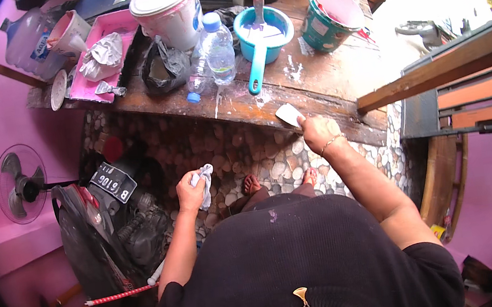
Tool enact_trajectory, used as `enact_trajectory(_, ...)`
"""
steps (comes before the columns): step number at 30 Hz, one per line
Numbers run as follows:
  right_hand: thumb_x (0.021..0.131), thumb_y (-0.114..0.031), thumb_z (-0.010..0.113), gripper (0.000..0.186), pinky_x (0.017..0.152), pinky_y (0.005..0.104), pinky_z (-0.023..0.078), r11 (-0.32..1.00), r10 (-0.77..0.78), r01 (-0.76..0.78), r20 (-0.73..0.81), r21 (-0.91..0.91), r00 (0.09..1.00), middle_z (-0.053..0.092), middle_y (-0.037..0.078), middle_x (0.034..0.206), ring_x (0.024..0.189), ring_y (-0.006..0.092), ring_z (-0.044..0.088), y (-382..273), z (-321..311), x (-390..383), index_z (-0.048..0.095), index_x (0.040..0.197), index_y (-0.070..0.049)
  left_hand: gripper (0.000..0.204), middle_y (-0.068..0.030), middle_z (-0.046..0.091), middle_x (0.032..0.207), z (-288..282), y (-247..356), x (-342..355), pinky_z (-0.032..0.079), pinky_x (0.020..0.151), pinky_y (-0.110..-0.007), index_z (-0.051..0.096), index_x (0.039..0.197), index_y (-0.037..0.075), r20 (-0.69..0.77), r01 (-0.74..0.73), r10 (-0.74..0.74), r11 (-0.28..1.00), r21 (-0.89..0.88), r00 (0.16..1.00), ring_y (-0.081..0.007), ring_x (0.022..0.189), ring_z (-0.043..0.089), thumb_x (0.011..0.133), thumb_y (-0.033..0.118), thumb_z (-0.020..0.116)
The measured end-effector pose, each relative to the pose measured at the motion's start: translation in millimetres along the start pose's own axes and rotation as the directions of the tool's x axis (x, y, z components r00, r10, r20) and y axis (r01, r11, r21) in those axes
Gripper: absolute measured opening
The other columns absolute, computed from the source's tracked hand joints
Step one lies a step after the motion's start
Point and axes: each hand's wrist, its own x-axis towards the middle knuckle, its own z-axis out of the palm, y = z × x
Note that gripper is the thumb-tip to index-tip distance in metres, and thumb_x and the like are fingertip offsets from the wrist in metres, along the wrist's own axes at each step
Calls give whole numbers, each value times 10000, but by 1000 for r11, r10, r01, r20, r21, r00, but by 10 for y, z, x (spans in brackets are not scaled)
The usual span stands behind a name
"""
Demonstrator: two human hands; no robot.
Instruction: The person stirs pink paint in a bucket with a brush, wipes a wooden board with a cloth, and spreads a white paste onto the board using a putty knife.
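My right hand (322, 133) is closed round a flat, pale scraper (289, 114), its wide end over the front edge of the wooden table (324, 91). Lower and to the left, my left hand (192, 191) grips a crumpled whitish cloth (206, 186) in front of my body. On the table beyond the scraper stands a teal dipper (257, 69) with its handle toward me. It holds white stuff, and a putty knife (258, 4) leans up out of it. A green bucket (323, 30) with pink paint inside is at its right.
Left of the dipper are clear plastic bottles (221, 55), a black plastic bag (162, 75), a lidded white bucket (171, 15) and a pink paint tray (107, 26). A motorbike (102, 232) and a fan (19, 184) are at the left. A wooden beam (432, 72) crosses at the right.
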Motion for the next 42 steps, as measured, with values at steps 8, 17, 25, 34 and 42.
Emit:
enact_trajectory(8,819,-74,436,476,654,424,509,999,-12,15,-63,37,998,553,222,899,773,355,623,-390,106,-404,461,1288,-151,198,-85,661,785,298,-193,-178,478,682,-290,652,888,6,107,81,-66,987,-140,992,-149,720,614,724,116,666)
enact_trajectory(17,815,-142,464,306,693,458,490,999,43,-43,24,-3,999,594,252,870,817,377,613,-574,-143,161,531,1104,-68,193,-97,664,803,55,-156,12,480,689,-289,645,897,2,16,53,-52,988,-146,999,-156,729,619,740,113,663)
enact_trajectory(25,851,-184,458,344,700,418,516,998,3,-5,-33,-61,999,591,219,928,858,355,623,-605,8,514,523,1172,-81,165,-60,653,775,104,-299,61,472,658,-269,649,874,12,133,143,-120,974,-176,984,-109,700,590,733,96,671)
enact_trajectory(34,854,-194,455,291,686,431,515,998,20,-22,-32,-54,999,589,217,934,831,351,633,-554,14,580,519,1115,-79,184,-75,655,777,155,-247,160,473,686,-276,657,878,17,163,162,-142,980,-118,976,-136,714,609,729,125,675)
enact_trajectory(42,872,-140,410,361,726,419,505,996,76,-76,12,-49,997,576,211,952,839,345,623,-308,-184,-63,518,1215,-177,181,-71,656,756,166,-302,154,476,666,-286,654,858,10,189,199,-166,965,-170,968,-137,704,611,724,129,673)
